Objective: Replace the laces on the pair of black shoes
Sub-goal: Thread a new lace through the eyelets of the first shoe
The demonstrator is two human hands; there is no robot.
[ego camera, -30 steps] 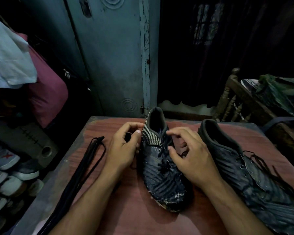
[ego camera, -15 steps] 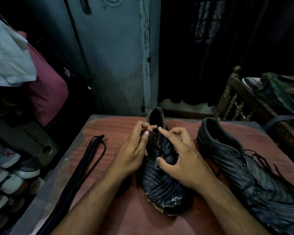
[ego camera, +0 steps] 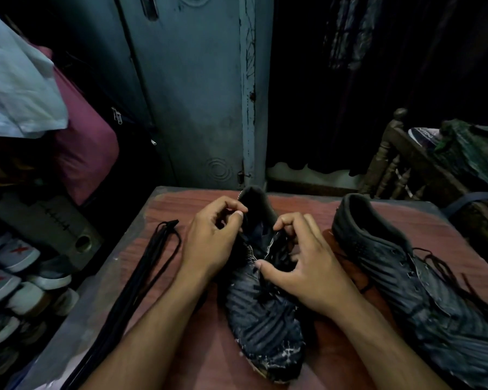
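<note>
A worn black shoe lies in the middle of the reddish table, toe toward me. My left hand pinches its black lace near the collar on the left side. My right hand curls over the tongue, with thumb and fingers on the lace at the eyelets. The second black shoe lies to the right with loose laces trailing off its side. A bundle of new black laces stretches along the table's left edge.
A blue-grey metal cabinet stands right behind the table. Several shoes are stacked on the floor at left, below pink and white fabric. A wooden chair with a bag stands at the right.
My left hand rose from the shoe's left side to its collar and now pinches the lace. My right hand moved a little along the eyelets. The shoes have stayed in place.
</note>
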